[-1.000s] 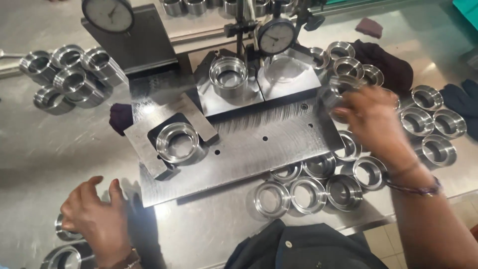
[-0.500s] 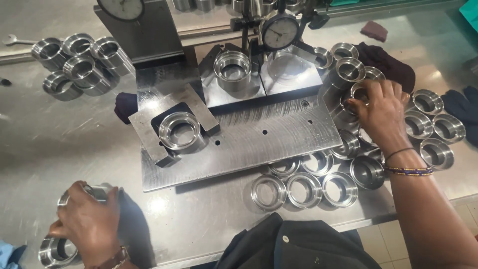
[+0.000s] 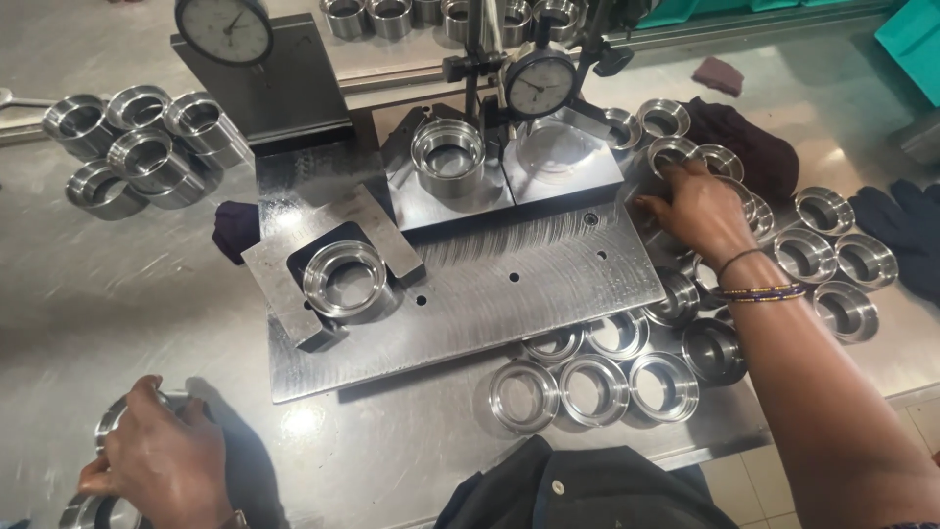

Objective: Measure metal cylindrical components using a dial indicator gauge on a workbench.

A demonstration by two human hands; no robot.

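Both hands are busy on opposite sides of the bench. Right hand (image 3: 697, 204) is out at the right edge of the plate, fingers spread and curled down over a shiny metal ring (image 3: 672, 154) in the far-right cluster; can't tell if it's actually lifted or just being touched. Left hand (image 3: 162, 458) is down in the near-left corner, fingers wrapped over the top of another steel ring (image 3: 110, 423) that mostly hides under the palm, next to a dark cloth (image 3: 240, 460).

Biggest thing here is the steel bench top (image 3: 117, 294), all scuffed. On it sits a big flat ground plate (image 3: 519, 284) with a few holes. At its far side there's a raised block (image 3: 460, 201) with one ring sitting on it under a dial gauge (image 3: 540, 83), and a second dial gauge (image 3: 223, 29) on a dark stand at far left. An angled bracket (image 3: 284, 264) on the plate's left part cradles a ring (image 3: 344, 277).

Loose rings are everywhere: a pile (image 3: 137, 147) at far left, a row (image 3: 592, 387) just off the plate's near edge, more to the right around the wrist. Beaded bracelets (image 3: 759, 291) on the right wrist.
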